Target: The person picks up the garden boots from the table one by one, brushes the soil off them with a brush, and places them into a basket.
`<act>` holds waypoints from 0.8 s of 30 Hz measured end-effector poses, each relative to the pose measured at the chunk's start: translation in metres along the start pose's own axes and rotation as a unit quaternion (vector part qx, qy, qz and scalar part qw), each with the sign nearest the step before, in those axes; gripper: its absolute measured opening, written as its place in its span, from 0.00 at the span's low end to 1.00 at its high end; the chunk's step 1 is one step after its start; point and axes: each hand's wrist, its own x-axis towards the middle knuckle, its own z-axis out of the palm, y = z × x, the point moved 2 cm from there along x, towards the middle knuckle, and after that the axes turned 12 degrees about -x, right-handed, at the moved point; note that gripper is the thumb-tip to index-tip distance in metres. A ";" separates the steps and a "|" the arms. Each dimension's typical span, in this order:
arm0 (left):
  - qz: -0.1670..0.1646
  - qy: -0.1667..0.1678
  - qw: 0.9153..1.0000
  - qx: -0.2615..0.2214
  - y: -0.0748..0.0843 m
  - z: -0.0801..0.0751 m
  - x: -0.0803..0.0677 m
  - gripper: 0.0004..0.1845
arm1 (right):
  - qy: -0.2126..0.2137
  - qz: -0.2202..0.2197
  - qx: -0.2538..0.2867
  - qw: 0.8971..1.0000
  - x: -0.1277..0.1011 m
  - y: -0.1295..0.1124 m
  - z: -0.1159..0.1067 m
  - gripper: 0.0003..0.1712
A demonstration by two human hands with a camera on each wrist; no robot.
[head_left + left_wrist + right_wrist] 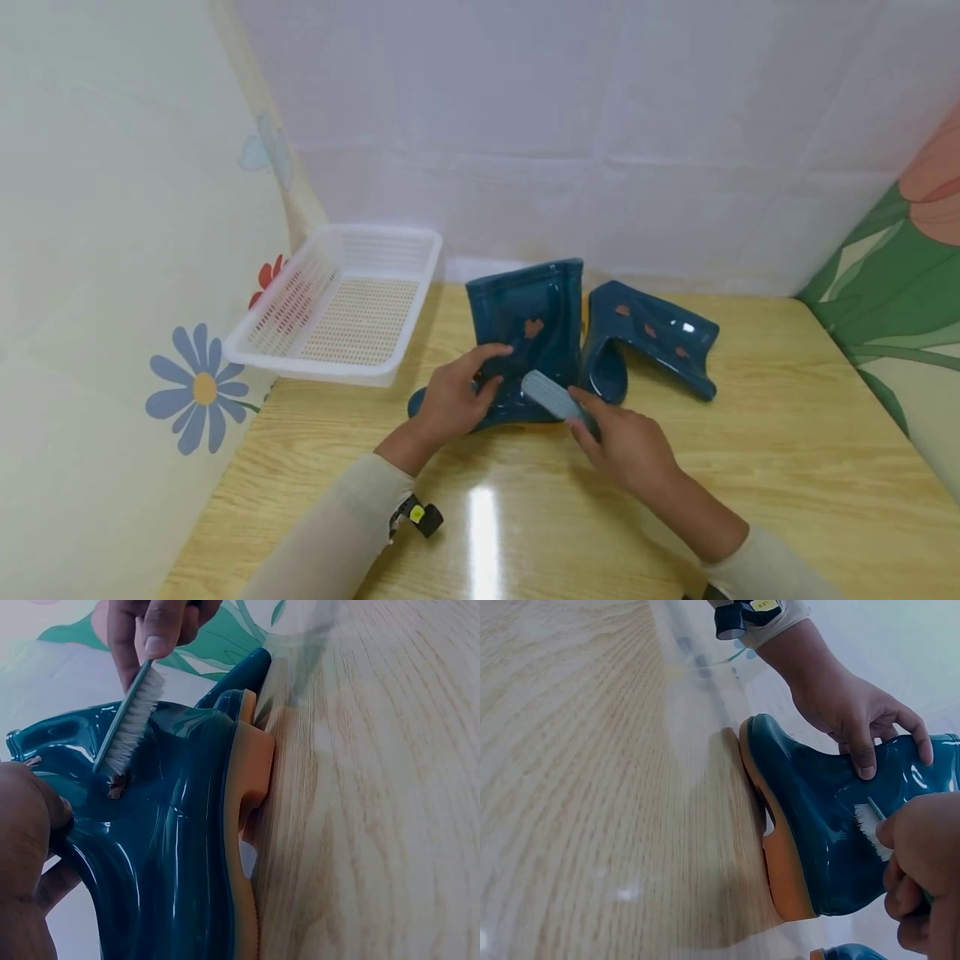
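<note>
While the left hand [450, 400] gripped the upright boot [534, 333] on the table [787, 433], the right hand [630, 446] pinched a brush [551, 398] against its shaft; scrubbing seemed underway, next needing firm strokes over the brown spots.

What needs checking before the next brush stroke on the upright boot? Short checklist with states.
1. Left hand steadies the upright boot: ok, fingers and thumb grip its shaft.
2. Right hand has a grip on the brush: ok.
3. Bristles on the brown smear: ok, bristle tips sit at it in the left wrist view.
4. Boot sole flat on the table: ok, orange sole lies against the wood.
5. Second boot out of the brush path: ok, lying on its side to the right.
6. Smear removed: not ok, brown spots show.
</note>
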 end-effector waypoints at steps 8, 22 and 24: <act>0.000 0.003 1.000 -0.004 0.001 0.000 0.000 0.28 | 0.041 0.019 0.022 0.999 -0.001 0.001 -0.009 0.27; -0.005 0.002 1.000 0.000 0.001 0.001 0.000 0.28 | -0.003 0.002 0.012 1.000 -0.002 -0.003 -0.002 0.28; -0.006 0.001 1.000 0.001 0.000 0.000 0.000 0.28 | 0.020 0.009 0.017 1.000 -0.001 -0.003 -0.006 0.28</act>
